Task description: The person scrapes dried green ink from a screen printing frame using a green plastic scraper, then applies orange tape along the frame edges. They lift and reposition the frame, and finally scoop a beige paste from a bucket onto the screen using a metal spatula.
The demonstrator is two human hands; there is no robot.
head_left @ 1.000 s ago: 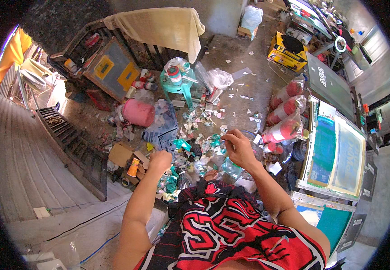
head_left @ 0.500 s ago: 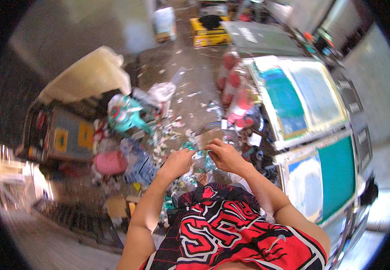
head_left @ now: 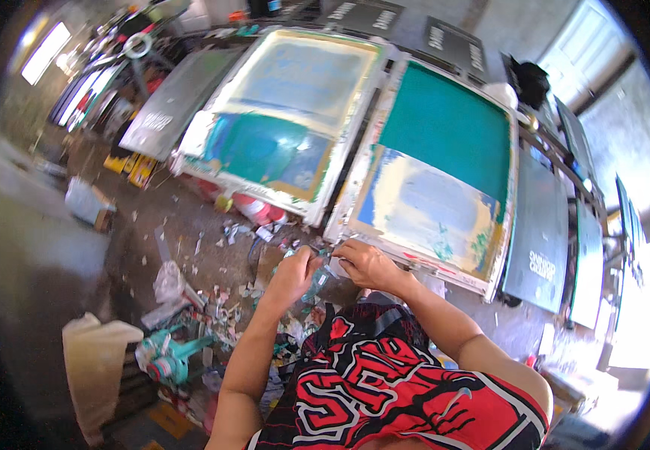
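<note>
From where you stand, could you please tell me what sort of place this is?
Probably a screen-printing workshop: two framed screens show teal and whitish areas, dark panels carry white lettering, and scraps litter the floor.

Large outlined letters and a small curved mark front a red-and-black jersey (head_left: pixel 370 375) on the near side of a teal-and-white screen frame (head_left: pixel 445 127). White block lettering marks a grey panel (head_left: pixel 540 232) to the frame's right, dark panels (head_left: pixel 456 51) beyond its far edge, and a grey board (head_left: pixel 182 105) well to its left.
</note>
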